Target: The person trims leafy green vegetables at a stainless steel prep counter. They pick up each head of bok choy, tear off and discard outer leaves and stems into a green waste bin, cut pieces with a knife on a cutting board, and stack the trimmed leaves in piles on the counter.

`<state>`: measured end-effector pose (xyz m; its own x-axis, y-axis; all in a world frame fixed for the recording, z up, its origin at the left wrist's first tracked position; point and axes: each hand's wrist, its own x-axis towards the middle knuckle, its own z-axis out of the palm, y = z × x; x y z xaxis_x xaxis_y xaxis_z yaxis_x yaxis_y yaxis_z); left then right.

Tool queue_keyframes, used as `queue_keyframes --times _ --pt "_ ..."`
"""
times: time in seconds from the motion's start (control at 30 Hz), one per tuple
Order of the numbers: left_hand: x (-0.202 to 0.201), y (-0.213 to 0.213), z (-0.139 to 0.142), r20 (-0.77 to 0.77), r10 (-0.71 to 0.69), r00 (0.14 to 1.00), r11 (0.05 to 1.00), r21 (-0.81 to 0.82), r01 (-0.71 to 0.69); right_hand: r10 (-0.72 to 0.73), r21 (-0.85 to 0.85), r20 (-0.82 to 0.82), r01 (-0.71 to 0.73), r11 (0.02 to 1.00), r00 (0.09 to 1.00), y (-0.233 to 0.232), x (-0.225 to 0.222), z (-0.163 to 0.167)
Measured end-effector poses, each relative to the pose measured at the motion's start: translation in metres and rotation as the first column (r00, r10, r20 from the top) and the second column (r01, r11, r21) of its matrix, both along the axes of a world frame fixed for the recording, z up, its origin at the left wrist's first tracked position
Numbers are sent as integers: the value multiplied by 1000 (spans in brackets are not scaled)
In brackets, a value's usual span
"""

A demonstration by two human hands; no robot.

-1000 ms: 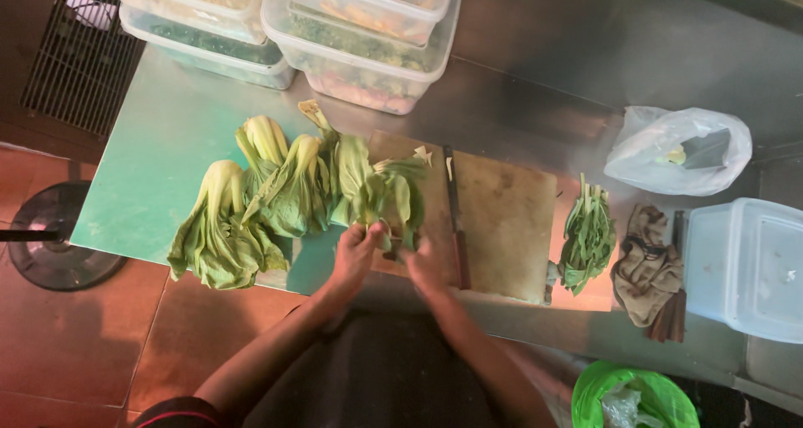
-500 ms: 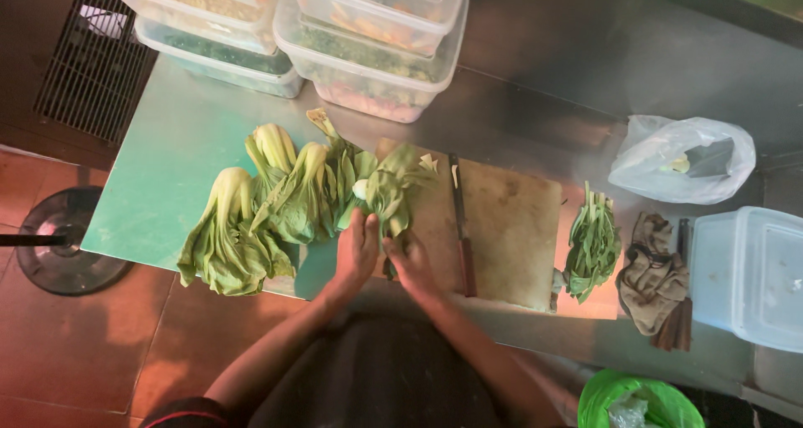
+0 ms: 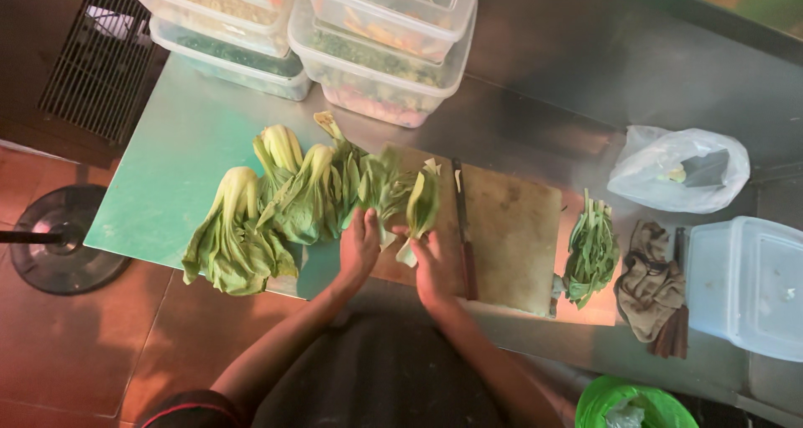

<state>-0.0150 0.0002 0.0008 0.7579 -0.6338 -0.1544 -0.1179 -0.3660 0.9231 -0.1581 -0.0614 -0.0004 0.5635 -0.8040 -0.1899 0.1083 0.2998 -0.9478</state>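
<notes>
A head of bok choy (image 3: 418, 204) sits at the left edge of the wooden cutting board (image 3: 510, 236), with the left hand (image 3: 360, 246) and right hand (image 3: 435, 265) both closed on it. A knife (image 3: 462, 227) lies just beside the right hand, so a careless sweep could catch its blade, I judge. More bok choy (image 3: 259, 219) crowds the steel surface (image 3: 167, 160) left of it and could be nudged off.
</notes>
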Motion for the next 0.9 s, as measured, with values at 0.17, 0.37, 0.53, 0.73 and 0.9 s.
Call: queue_keyframes --times 0.17,0.37,0.53,0.73,0.9 --pt "-10 0 -22 -198 -97 975 993 -82 83 -28 70 5 27 997 1000 -5 2 9" --pt "-17 -3 -37 -278 -203 939 953 -277 123 -98 -348 -363 -38 937 927 -11 16 24" --pt "-17 1 -36 -507 -303 807 914 -395 95 -238 -669 -422 -124 732 875 -7 25 45" --pt "-24 6 -35 -514 -286 809 932 -344 110 -249 -822 -350 -169 543 903 -3 28 16" --pt "-18 26 -39 -605 -179 776 945 -325 -35 -77 -702 -342 -200 684 936 17 36 -22"
